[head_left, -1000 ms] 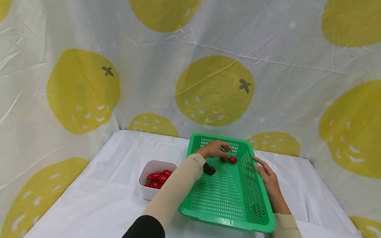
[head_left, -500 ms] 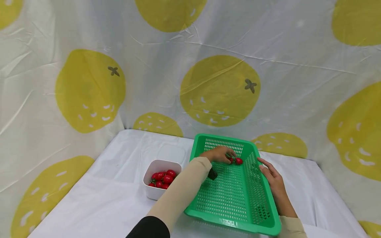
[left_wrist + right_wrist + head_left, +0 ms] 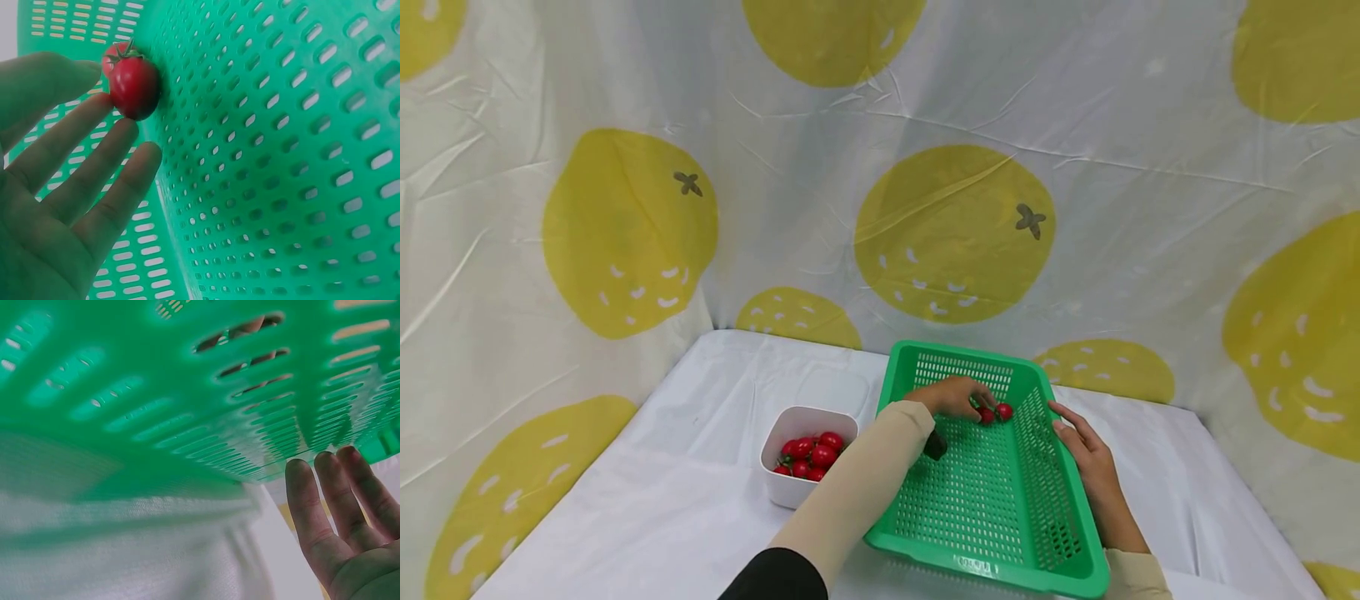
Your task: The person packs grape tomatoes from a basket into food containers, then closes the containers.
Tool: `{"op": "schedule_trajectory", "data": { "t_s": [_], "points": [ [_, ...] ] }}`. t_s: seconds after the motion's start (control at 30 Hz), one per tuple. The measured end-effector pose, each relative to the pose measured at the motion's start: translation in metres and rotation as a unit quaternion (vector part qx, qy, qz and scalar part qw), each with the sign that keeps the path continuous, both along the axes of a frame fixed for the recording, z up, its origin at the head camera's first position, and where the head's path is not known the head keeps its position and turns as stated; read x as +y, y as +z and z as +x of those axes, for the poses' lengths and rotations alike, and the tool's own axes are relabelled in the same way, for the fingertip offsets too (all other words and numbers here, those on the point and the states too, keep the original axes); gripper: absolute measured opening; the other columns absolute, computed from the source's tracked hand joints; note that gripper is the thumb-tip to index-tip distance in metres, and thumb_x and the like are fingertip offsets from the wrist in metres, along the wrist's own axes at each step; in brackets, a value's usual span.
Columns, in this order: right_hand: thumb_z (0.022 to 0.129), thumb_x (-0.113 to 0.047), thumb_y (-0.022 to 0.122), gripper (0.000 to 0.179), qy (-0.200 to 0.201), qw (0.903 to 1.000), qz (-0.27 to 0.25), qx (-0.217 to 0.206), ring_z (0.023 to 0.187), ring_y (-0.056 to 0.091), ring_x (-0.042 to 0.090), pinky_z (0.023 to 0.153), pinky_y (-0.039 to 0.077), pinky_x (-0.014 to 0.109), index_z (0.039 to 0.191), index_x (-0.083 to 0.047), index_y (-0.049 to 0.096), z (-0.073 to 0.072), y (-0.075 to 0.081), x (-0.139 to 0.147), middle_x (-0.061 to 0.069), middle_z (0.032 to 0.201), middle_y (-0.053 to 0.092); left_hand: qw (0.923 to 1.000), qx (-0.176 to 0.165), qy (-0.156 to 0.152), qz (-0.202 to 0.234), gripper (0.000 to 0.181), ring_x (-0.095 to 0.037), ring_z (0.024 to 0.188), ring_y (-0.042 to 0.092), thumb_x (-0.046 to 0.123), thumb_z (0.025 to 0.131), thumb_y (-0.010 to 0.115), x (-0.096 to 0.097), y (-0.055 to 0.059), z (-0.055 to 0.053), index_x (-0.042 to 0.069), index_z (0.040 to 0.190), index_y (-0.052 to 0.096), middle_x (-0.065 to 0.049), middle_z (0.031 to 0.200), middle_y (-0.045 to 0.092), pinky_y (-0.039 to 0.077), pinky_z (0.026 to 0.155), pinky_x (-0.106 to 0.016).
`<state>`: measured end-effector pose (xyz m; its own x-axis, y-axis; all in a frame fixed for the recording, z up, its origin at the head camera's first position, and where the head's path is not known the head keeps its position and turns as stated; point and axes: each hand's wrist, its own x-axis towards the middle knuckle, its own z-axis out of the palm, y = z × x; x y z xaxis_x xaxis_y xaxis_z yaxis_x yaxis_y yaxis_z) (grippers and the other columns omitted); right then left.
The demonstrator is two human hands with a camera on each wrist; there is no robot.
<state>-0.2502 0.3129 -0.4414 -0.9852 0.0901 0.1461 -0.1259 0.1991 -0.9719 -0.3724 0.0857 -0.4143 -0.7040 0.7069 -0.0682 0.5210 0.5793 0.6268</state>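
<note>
In the head view, my left hand point(image 3: 953, 396) reaches into the far end of a green plastic basket point(image 3: 992, 571). Two cherry tomatoes point(image 3: 1004, 411) lie by its fingertips. The left wrist view shows the nearer tomato point(image 3: 135, 89) against the perforated wall, overlapping the other. Thumb and index finger are close to their left side, while the remaining fingers stretch out loosely. My right hand point(image 3: 1092, 462) rests against the basket's right rim. In the right wrist view, several straight fingers point(image 3: 306, 494) lie along the outside of the basket point(image 3: 81, 437).
Left of the basket stands a white square container point(image 3: 797, 492) with several cherry tomatoes point(image 3: 823, 455). A pale translucent lid point(image 3: 832, 390) lies behind it. White cloth point(image 3: 685, 508) covers the table, and a lemon-print curtain point(image 3: 790, 192) hangs behind.
My left hand has lowered to the two tomatoes at the basket's far end, and they have shifted slightly. The right hand stays at the rim. The head view has turned a little left.
</note>
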Motion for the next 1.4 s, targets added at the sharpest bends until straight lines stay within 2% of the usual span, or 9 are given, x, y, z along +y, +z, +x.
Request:
{"op": "schedule_trajectory", "data": {
  "t_s": [0.13,0.33,0.5,0.67,0.87,1.03,1.4],
  "points": [
    [0.100,-0.031,0.051,0.048,-0.001,1.0000,-0.003,0.001,0.083,0.067,0.011,0.066,0.056,0.031,0.144,-0.014,0.045,0.003,0.004,-0.003,-0.013,0.106,0.065,0.9999,-0.002,-0.010,-0.002,0.031,-0.015,0.114,0.057,0.007,0.091,0.065,0.000,0.000,0.003,0.015,0.121,0.066,0.001,0.118,0.065,0.049,0.082,-0.022],
    [0.100,-0.030,0.050,0.047,0.003,0.9999,-0.011,0.004,0.084,0.067,0.011,0.066,0.056,0.031,0.144,-0.014,0.045,0.004,0.004,-0.003,-0.012,0.106,0.066,0.9981,0.031,-0.047,-0.025,0.031,-0.015,0.116,0.057,0.007,0.091,0.064,0.004,0.002,0.007,0.015,0.121,0.066,0.002,0.116,0.067,0.047,0.085,-0.020],
    [0.100,-0.030,0.049,0.048,0.007,0.9999,-0.010,0.005,0.087,0.066,0.010,0.067,0.056,0.030,0.145,-0.014,0.044,0.001,-0.001,0.000,-0.013,0.109,0.064,0.9979,0.022,-0.057,-0.022,0.031,-0.013,0.109,0.059,0.006,0.090,0.065,0.007,0.001,0.012,0.014,0.119,0.067,-0.001,0.113,0.067,0.048,0.081,-0.019],
    [0.100,-0.030,0.049,0.048,0.007,0.9999,-0.005,0.007,0.087,0.066,0.008,0.068,0.056,0.029,0.145,-0.014,0.044,-0.001,-0.003,0.002,-0.015,0.110,0.062,0.9961,0.030,-0.075,-0.034,0.032,-0.011,0.107,0.058,0.009,0.091,0.064,0.012,-0.002,0.014,0.017,0.121,0.066,-0.001,0.115,0.065,0.047,0.081,-0.019],
    [0.100,-0.030,0.049,0.048,0.010,0.9999,-0.009,0.007,0.087,0.066,0.008,0.068,0.056,0.029,0.145,-0.014,0.043,0.000,-0.001,0.001,-0.015,0.111,0.062,0.9951,0.038,-0.082,-0.041,0.037,-0.009,0.107,0.059,0.012,0.091,0.066,0.018,0.000,0.018,0.017,0.127,0.062,0.000,0.115,0.066,0.047,0.083,-0.017],
    [0.101,-0.030,0.049,0.048,0.013,0.9998,-0.016,0.007,0.085,0.067,0.010,0.067,0.057,0.030,0.145,-0.013,0.043,0.001,0.000,0.001,-0.014,0.109,0.064,0.9947,0.025,-0.092,-0.036,0.036,-0.006,0.106,0.059,0.014,0.091,0.066,0.022,-0.003,0.019,0.017,0.127,0.062,0.002,0.113,0.067,0.046,0.084,-0.016],
    [0.101,-0.032,0.048,0.048,0.012,0.9998,0.008,0.013,0.087,0.067,0.009,0.068,0.056,0.029,0.146,-0.015,0.043,-0.005,-0.007,0.005,-0.015,0.113,0.062,0.9952,0.024,-0.083,-0.045,0.034,-0.005,0.102,0.059,0.017,0.090,0.068,0.028,-0.005,0.024,0.019,0.123,0.064,0.003,0.110,0.067,0.045,0.085,-0.015]
  ]
}}
